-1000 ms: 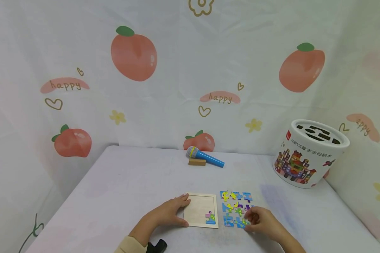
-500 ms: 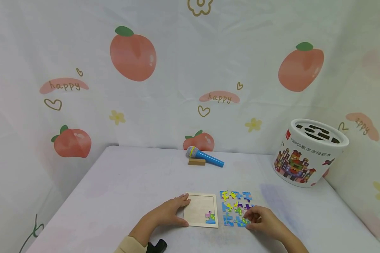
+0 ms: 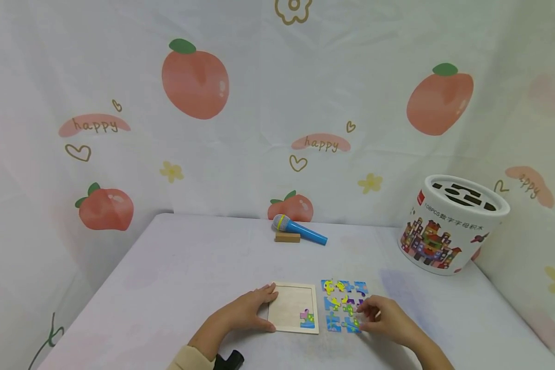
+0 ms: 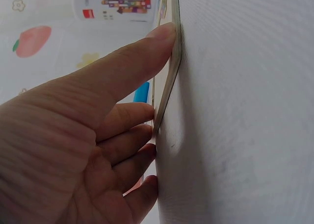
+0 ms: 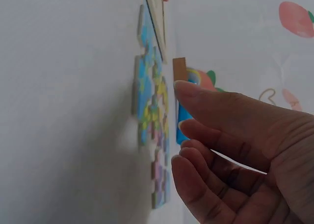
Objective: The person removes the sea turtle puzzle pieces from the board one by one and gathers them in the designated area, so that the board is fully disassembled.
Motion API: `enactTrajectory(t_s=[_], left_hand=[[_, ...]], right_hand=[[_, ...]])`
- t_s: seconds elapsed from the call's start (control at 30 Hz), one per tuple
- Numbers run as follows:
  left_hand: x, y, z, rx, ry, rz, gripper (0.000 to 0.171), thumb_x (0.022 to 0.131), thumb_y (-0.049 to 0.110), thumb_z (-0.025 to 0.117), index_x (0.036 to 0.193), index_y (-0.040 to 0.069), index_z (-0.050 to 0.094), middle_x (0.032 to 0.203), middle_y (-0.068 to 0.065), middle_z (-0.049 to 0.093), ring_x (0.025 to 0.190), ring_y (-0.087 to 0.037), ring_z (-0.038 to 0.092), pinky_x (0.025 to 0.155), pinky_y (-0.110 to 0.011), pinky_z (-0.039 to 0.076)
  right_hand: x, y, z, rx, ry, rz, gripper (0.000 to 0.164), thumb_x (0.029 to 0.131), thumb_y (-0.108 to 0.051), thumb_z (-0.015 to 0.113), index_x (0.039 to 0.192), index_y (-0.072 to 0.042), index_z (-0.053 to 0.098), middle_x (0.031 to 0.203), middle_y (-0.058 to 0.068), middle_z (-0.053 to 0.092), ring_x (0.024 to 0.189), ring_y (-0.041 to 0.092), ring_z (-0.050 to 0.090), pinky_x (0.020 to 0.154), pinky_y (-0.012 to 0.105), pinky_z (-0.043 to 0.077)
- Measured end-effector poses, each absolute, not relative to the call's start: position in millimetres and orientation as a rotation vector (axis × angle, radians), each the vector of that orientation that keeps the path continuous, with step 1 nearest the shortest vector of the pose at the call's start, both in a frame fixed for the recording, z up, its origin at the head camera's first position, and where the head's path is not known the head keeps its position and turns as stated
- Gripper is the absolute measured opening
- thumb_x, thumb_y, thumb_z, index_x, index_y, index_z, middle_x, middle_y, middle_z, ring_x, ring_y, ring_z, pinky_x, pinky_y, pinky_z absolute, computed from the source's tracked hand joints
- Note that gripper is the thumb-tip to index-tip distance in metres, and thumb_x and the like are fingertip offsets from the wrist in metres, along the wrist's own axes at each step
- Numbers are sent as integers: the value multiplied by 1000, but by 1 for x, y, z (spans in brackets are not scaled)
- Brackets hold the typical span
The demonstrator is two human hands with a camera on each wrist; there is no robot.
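A shallow wooden puzzle tray (image 3: 316, 303) lies flat, with a few joined pieces (image 3: 308, 319) in its lower right corner. My left hand (image 3: 247, 307) rests along its left side; in the left wrist view the thumb (image 4: 157, 40) touches the rim and the other fingertips lie near the tray's corner. To the right of the tray, several jigsaw pieces (image 3: 333, 321) in blue, yellow, green and purple lie in loose rows. Over their right edge hovers my right hand (image 3: 385, 321), loosely bent. The right wrist view shows a gap between thumb and forefinger, holding nothing.
Farther back lie a blue toy microphone (image 3: 307, 233) and a small brown block (image 3: 288, 237). A white block bucket (image 3: 448, 231) with a slotted lid stands at the back right. Something black (image 3: 231, 361) sits beside my left wrist. A printed curtain hangs behind the table.
My right hand has shifted slightly right and up, and its thumb and fingertips have moved apart. The left hand and the tray stay in place.
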State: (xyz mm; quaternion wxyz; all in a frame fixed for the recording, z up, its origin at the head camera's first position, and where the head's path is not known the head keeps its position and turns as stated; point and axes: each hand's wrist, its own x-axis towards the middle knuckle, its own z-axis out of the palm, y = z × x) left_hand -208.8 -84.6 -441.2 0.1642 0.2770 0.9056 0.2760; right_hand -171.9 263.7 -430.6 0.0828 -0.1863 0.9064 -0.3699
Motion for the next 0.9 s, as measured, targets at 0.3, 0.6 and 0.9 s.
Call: enactTrajectory(t_s=[0.3, 0.6, 0.9], left_hand=[[-210, -84, -442, 789, 2579, 785, 79, 73, 39, 76, 138, 7, 45, 152, -7, 32, 141, -29, 27, 112, -51, 25], [-211, -86, -442, 834, 2571, 791, 80, 73, 42, 75, 138, 5, 45, 151, -11, 32, 140, -33, 28, 111, -53, 25], [-208, -84, -440, 772, 2573, 802, 78, 73, 37, 77, 138, 7, 46, 151, -8, 32, 140, -32, 28, 112, -53, 24]], right_hand=[[-185, 233, -422, -618, 2615, -1133, 27, 76, -17, 76, 95, 0, 66, 85, 6, 62, 69, 0, 50, 60, 19, 48], [-200, 203, -422, -701, 2567, -1134, 27, 76, -15, 76, 97, 0, 67, 86, 5, 63, 71, 3, 52, 62, 19, 49], [-207, 180, -426, -656, 2560, -1061, 28, 72, -15, 79, 96, -5, 69, 91, 1, 64, 77, 10, 52, 66, 20, 48]])
